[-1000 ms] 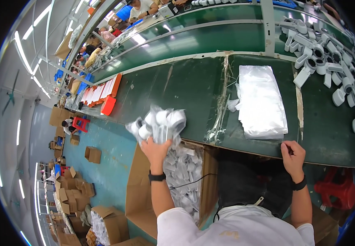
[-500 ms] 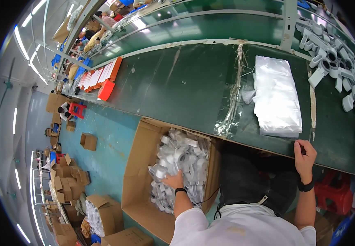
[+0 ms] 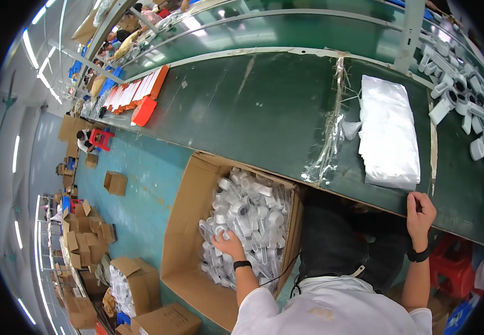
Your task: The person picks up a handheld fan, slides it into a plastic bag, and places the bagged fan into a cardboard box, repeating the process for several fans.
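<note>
Left hand among clear-bagged white plastic parts inside open brown cardboard box, fingers partly spread, grip unclear; seemingly placing step. Next move likely calls for clearing box wall. Right hand curled at edge of green tabletop, near translucent plastic-bag stack; cannot tell whether pinching. Open room farther left.

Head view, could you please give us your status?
Left hand among bagged parts in the carton, grip unclear. Right hand at table edge by flat bags. Black cord over carton's right wall.
</note>
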The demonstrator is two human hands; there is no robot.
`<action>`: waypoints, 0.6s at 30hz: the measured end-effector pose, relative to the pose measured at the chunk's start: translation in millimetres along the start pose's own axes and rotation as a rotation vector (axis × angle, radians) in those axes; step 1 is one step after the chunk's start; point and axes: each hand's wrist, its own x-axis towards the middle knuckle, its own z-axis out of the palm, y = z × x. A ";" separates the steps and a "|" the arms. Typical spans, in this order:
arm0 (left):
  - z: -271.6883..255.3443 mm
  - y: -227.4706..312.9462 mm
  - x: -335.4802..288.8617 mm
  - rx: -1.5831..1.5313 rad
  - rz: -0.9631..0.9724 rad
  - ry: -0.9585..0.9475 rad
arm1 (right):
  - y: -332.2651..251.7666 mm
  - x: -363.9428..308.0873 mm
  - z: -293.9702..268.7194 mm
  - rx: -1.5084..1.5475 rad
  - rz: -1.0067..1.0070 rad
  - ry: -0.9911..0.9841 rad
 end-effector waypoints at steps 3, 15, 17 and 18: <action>-20.5 80.6 27.5 -0.259 0.141 -0.001 | -0.8 1.0 -3.5 0.017 -0.018 0.034; -108.7 424.6 -85.5 -0.918 1.024 -0.653 | 1.7 -3.9 -20.9 0.260 0.048 0.014; -103.2 445.9 -115.6 -0.917 1.147 -0.699 | 1.7 -5.5 -32.6 0.400 0.106 -0.047; -96.3 452.6 -128.1 -0.914 1.195 -0.680 | -0.9 -4.5 -41.5 0.386 0.116 -0.004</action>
